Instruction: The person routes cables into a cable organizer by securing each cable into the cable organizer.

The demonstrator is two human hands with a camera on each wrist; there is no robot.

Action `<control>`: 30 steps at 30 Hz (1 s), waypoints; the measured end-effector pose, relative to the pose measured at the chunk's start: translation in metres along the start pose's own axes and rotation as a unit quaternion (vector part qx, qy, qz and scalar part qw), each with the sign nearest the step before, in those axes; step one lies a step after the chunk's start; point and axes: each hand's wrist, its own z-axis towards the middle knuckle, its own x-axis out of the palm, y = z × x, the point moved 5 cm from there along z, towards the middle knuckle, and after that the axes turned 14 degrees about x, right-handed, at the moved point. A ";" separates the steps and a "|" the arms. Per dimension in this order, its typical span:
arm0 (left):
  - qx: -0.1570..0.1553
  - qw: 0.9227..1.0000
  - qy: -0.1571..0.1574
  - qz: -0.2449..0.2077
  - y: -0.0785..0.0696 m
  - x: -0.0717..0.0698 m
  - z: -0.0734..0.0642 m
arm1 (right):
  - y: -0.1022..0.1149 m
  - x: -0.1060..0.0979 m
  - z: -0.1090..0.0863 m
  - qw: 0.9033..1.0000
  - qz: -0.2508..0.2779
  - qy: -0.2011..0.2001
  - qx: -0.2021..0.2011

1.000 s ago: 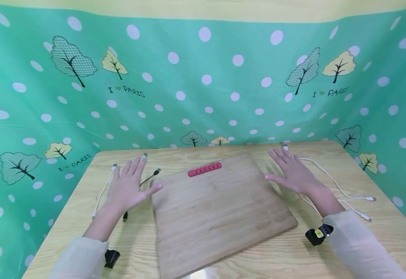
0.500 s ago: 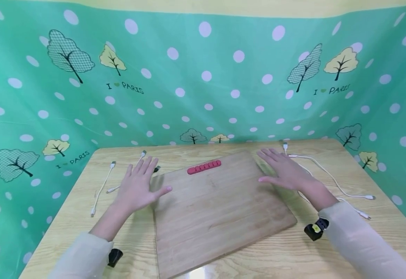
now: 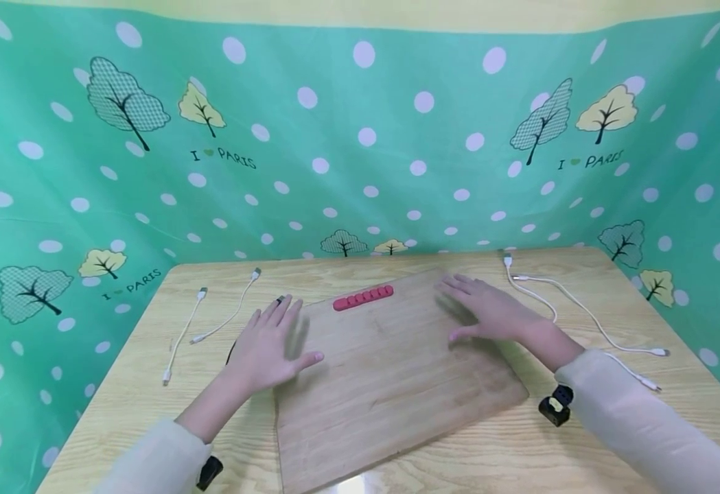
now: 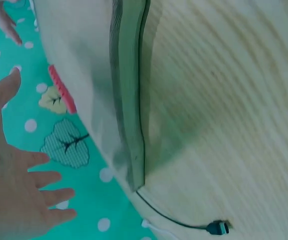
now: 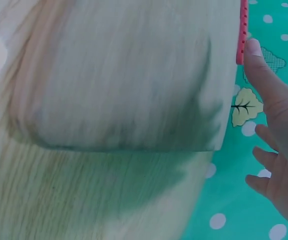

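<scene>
A wooden board point(image 3: 390, 384) lies at a slant on the table. Along its far edge sits a red strip with several notches point(image 3: 363, 298). Above the board's left edge my left hand point(image 3: 268, 350) hovers with fingers spread and nothing held. My right hand point(image 3: 486, 309) is held over the board's far right part, fingers extended, also holding nothing. Both wrist views show shadows on or beside the board and space under the hands. A black cable point(image 4: 179, 220) runs out from the board's corner in the left wrist view; my left hand mostly hides it in the head view.
Two short white cables, one at the far left point(image 3: 183, 336) and another beside it point(image 3: 230, 317), lie on the table point(image 3: 125, 425). More white cables point(image 3: 588, 315) lie to the right. A green dotted curtain point(image 3: 360, 137) closes off the back and sides.
Both hands have moved inward over the board, the left one rightward and the right one leftward, both staying spread. The white cables at the left are more exposed. The board has hardly shifted.
</scene>
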 end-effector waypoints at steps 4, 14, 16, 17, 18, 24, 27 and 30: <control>0.012 1.000 0.001 -0.006 -0.009 0.008 -0.001 | 0.003 0.004 0.000 1.000 0.013 0.009 -0.009; 0.020 0.999 0.019 -0.035 -0.023 0.031 -0.006 | 0.004 0.019 -0.002 0.998 0.046 0.028 -0.036; 0.015 0.999 0.023 -0.039 -0.026 0.034 -0.008 | 0.004 0.020 -0.002 0.998 0.048 0.025 -0.044; 0.011 0.999 0.029 -0.042 -0.027 0.035 -0.009 | 0.005 0.021 -0.003 0.997 0.049 0.023 -0.047; 0.007 0.999 0.034 -0.042 -0.029 0.036 -0.009 | 0.006 0.021 -0.003 0.997 0.050 0.020 -0.050; -0.004 0.998 0.045 -0.047 -0.035 0.042 -0.012 | 0.008 0.023 -0.003 0.996 0.058 0.020 -0.059; -0.008 0.998 0.044 -0.052 -0.036 0.043 -0.012 | 0.008 0.025 -0.002 0.996 0.063 0.033 -0.056; -0.013 0.997 0.045 -0.056 -0.035 0.044 -0.012 | 0.008 0.026 -0.002 0.995 0.068 0.045 -0.056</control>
